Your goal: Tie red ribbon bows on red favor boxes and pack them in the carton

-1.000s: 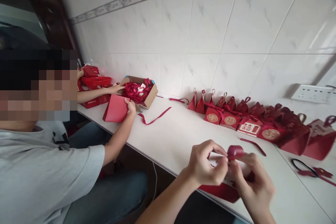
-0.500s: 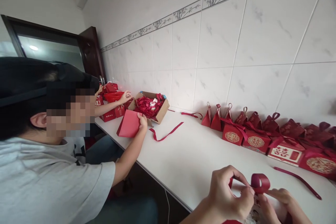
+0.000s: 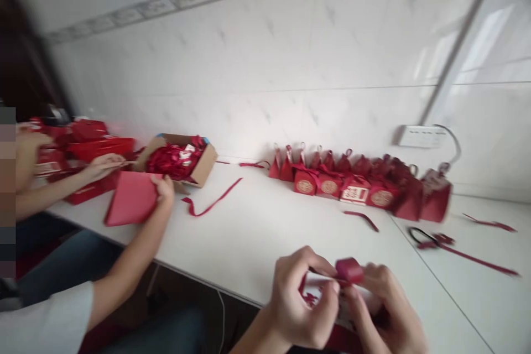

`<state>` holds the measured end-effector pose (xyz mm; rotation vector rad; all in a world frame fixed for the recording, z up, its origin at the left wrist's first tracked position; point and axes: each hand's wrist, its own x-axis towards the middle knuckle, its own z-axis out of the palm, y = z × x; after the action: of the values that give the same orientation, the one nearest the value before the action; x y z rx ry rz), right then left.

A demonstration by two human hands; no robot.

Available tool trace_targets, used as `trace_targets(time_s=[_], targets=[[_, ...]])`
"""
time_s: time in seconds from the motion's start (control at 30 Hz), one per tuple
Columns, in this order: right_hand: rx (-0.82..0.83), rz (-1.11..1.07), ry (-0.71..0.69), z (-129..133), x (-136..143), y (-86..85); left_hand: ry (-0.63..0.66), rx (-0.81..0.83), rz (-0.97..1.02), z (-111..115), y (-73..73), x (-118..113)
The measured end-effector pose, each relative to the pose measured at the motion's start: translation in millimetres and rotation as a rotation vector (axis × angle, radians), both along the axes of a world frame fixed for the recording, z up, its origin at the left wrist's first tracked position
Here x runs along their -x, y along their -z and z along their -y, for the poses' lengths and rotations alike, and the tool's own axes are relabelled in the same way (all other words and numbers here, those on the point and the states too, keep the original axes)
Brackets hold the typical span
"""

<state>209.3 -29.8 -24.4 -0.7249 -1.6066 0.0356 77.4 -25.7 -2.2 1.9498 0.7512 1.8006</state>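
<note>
Near the front edge of the table, my left hand (image 3: 305, 298) pinches the left side of a dark red ribbon loop (image 3: 349, 270). From the right, my right hand (image 3: 384, 307) closes on the base of the same loop. Below the loop, between both hands, is a small red and white box (image 3: 313, 289), mostly covered by my fingers. Its top edges show white with red print. The ribbon's lower part is hidden behind my thumbs.
Red gift boxes (image 3: 305, 181) line the wall. Loose ribbons (image 3: 362, 220) and black-handled scissors (image 3: 423, 238) lie on the white table (image 3: 249, 238). Leftward, a person's hands hold a red box (image 3: 135, 199) beside a carton of ribbons (image 3: 206, 165).
The view has swung right, bringing the scissors and a power strip into sight. My hands keep their grip on the loop and box. The other person's face has mostly left the picture.
</note>
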Motion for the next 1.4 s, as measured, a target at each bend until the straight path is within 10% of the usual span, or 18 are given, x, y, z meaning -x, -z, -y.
trace_targets(time_s=[0.23,1.4], targets=[[0.115,-0.013,0.079,-28,-1,8.5,-0.015,0.024,-0.068,-37,10.8,3],[0.129,-0.052,0.091,-26,2,6.9,0.045,0.082,-0.034,-38,11.3,2]])
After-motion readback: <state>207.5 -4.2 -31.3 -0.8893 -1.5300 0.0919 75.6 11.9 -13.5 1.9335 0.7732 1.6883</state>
